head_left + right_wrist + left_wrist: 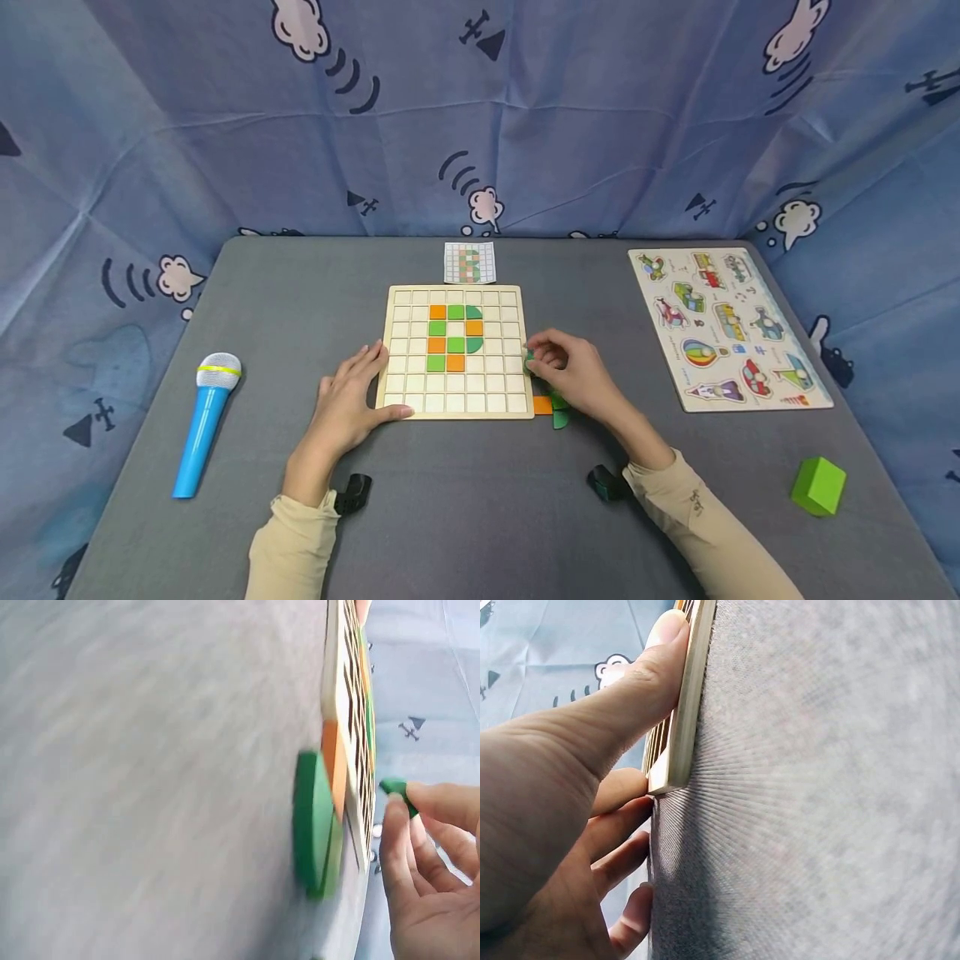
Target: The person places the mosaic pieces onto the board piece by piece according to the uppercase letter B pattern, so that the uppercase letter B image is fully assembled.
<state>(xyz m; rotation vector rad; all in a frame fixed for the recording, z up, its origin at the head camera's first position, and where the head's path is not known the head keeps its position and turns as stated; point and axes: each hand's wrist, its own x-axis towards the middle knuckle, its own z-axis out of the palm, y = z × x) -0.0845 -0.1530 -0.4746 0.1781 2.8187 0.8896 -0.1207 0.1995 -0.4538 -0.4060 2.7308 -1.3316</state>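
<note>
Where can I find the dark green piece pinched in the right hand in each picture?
Head: the dark green piece is just right of centre, by the right edge of the wooden grid board, in the right hand.
Left wrist: not in it.
Right wrist: right of centre, pinched between thumb and finger.
Shared landmark: the board, central in head, top centre-left in left wrist, upper right in right wrist.

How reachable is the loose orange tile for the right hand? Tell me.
Probably yes: the orange tile lies uncovered beside the board, close to the right hand, though that hand pinches a green piece.
</note>
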